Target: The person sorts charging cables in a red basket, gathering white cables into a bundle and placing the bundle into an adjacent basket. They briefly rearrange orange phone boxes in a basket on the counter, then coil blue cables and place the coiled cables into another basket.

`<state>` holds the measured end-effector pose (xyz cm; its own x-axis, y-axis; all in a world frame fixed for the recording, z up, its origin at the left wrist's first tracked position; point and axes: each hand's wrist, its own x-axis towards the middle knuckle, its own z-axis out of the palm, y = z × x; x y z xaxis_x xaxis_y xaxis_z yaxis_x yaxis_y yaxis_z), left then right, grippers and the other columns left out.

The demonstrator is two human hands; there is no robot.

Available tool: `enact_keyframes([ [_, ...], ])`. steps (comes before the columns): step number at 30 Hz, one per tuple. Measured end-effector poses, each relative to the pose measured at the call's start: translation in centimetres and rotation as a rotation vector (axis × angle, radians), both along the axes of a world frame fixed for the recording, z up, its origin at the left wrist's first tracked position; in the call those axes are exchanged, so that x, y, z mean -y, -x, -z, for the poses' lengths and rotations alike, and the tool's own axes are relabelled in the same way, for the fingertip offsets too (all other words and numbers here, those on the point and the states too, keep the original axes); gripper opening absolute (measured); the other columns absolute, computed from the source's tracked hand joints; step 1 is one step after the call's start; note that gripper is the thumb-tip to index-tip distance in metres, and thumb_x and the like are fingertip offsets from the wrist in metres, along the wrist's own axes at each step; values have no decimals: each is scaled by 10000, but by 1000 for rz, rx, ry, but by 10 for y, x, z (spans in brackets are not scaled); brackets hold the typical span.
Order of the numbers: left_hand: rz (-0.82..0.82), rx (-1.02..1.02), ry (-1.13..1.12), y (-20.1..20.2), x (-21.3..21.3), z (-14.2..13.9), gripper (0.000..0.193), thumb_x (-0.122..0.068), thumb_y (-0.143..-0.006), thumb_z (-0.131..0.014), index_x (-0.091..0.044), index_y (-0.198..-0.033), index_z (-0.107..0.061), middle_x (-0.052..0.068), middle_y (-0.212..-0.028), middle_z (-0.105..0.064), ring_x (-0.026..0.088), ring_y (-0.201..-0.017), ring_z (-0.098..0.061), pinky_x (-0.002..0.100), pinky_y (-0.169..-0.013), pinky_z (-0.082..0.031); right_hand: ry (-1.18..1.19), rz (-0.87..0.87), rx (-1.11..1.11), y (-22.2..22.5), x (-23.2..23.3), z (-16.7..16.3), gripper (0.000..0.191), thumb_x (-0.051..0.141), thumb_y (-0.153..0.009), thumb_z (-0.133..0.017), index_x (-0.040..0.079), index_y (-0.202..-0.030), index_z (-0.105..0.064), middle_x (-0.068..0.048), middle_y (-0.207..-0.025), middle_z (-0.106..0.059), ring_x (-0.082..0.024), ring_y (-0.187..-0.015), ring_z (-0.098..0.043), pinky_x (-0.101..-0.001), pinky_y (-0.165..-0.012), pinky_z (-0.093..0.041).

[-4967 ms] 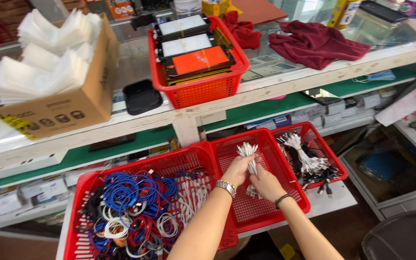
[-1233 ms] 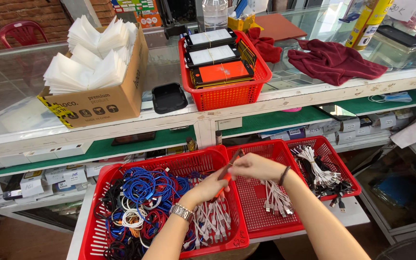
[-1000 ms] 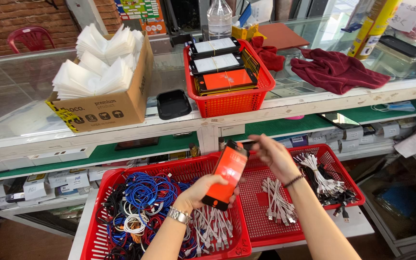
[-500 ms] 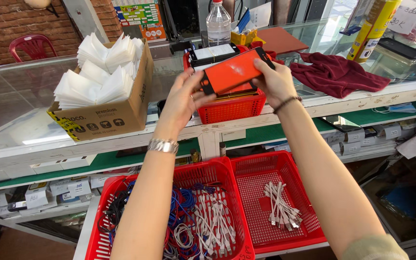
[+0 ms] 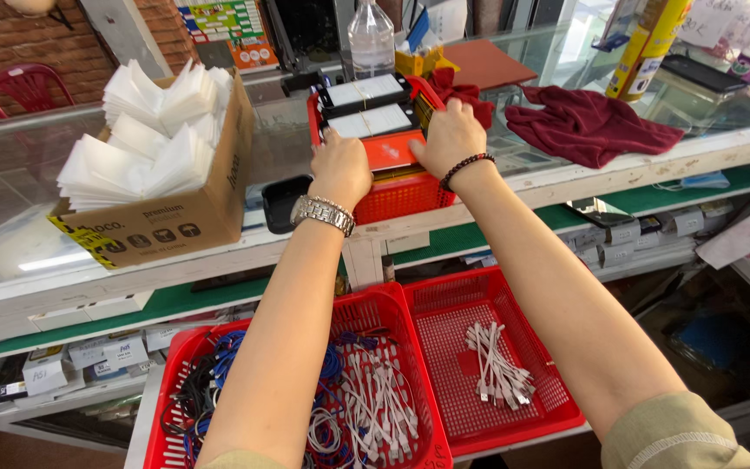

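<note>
Up on the glass surface (image 5: pixel 566 165), near its front edge, both hands are on the orange pack (image 5: pixel 390 149) lying in the upper red basket (image 5: pixel 401 195). Left hand (image 5: pixel 340 167), wristwatch showing, grips the pack's left end; right hand (image 5: pixel 450 136), beaded bracelet at the wrist, clamps the right end. Behind the pack, two white-labelled black bundles (image 5: pixel 366 104) fill the basket's far side. Cardboard box of white sleeves (image 5: pixel 154 165) sits to the left on the same surface, with a small black tray (image 5: pixel 284 201) between box and basket. Dark red cloth (image 5: pixel 592 126) lies off to the right. Down below, two red baskets: tangled blue and white cables (image 5: pixel 340 399) on the left, white cables (image 5: pixel 496 365) on the right.
</note>
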<state>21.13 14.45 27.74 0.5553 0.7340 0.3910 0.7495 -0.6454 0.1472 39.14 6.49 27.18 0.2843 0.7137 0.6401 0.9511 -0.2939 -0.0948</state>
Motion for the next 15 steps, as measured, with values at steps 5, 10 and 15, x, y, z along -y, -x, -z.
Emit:
enact_keyframes([
  [5,34,261,-198,12,27,13,745,-105,-718,-848,29,-1402,-584,305,-1366,-513,458,-1167,-583,480,-855,-553,-407,-197,-521,10,60,5,347,325,-995,-723,-18,-954,-691,-118,-848,-663,-228,-786,-621,-360,-734,-513],
  [10,106,278,10,22,26,3,448,-290,-822,-872,-69,-1178,-716,161,-1249,-656,351,-1205,-629,465,-996,-540,-619,-335,-742,4,108,40,238,229,-1044,-661,-3,-991,-675,-34,-821,-662,-81,-749,-590,-251,-682,-492],
  [15,59,291,-257,23,34,-6,469,-410,-755,-880,-52,-1015,-725,215,-1153,-622,413,-1154,-553,563,-911,-458,-485,-130,-1089,-16,151,109,324,268,-1075,-596,29,-882,-697,-75,-732,-592,-92,-646,-507,-265,-570,-388],
])
